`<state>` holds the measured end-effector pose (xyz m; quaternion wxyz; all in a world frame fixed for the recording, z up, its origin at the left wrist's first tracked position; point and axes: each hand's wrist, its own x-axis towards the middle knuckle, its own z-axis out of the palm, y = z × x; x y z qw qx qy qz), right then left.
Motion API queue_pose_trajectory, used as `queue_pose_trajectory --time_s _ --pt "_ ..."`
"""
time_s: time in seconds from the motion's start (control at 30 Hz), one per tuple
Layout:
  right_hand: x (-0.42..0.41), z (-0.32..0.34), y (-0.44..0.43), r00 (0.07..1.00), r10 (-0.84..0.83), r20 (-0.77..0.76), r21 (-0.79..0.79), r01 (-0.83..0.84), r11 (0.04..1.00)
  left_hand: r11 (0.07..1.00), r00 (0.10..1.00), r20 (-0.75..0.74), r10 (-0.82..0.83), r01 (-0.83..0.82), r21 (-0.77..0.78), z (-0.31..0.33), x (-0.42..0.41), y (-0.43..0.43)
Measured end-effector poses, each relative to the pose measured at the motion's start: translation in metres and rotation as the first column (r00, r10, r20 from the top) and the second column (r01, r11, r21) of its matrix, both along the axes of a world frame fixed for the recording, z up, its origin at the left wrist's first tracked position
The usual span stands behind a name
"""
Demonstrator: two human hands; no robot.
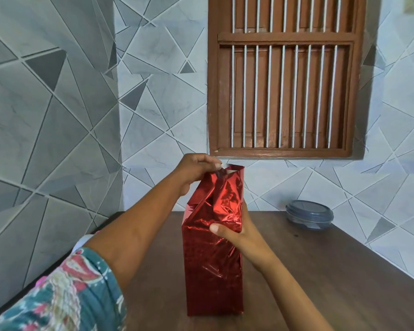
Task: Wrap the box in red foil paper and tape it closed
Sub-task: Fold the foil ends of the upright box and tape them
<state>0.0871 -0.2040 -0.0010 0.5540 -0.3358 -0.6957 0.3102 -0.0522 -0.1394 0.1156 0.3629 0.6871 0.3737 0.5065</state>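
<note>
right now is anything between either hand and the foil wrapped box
Nothing visible. The left hand pinches the red foil at its open top, and the right hand grips the wrapped box at its upper side. The lidded container sits apart, back right on the table.

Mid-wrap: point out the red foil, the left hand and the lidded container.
red foil (213, 271): head view, front face.
left hand (196, 174): head view, back of hand.
lidded container (309, 212): head view, on lid.

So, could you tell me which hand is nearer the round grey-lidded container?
Right. The right hand, gripping the red foil-wrapped box, sits left of the container; the left hand, pinching the foil's top, is farther left.
</note>
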Motion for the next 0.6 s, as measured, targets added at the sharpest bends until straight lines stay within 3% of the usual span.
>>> queue_pose_trajectory --time_s 0.13,0.3,0.43,0.5,0.6 --pt "-0.002 0.0 0.002 1.0 -0.012 0.025 0.005 0.012 1.0 0.997 0.996 0.055 0.069 -0.07 0.022 -0.001 0.0 0.002" --pt "0.005 -0.006 0.008 0.994 -0.094 0.062 0.015 0.093 0.996 0.987 0.938 0.31 0.158 -0.143 -0.069 0.007 -0.009 0.001" --pt "0.007 -0.001 0.001 0.988 -0.13 0.084 0.051 0.126 0.991 0.97 0.977 0.096 0.19 -0.202 0.139 -0.012 -0.034 -0.02" --pt "0.004 -0.002 -0.004 0.989 -0.146 0.028 0.114 0.142 0.983 0.965 0.992 -0.001 0.123 -0.119 0.234 -0.04 -0.055 -0.034" --pt "-0.004 -0.016 -0.012 0.979 -0.178 -0.101 0.204 0.195 0.959 0.97 0.992 -0.125 -0.016 0.046 0.239 -0.08 -0.081 -0.048"
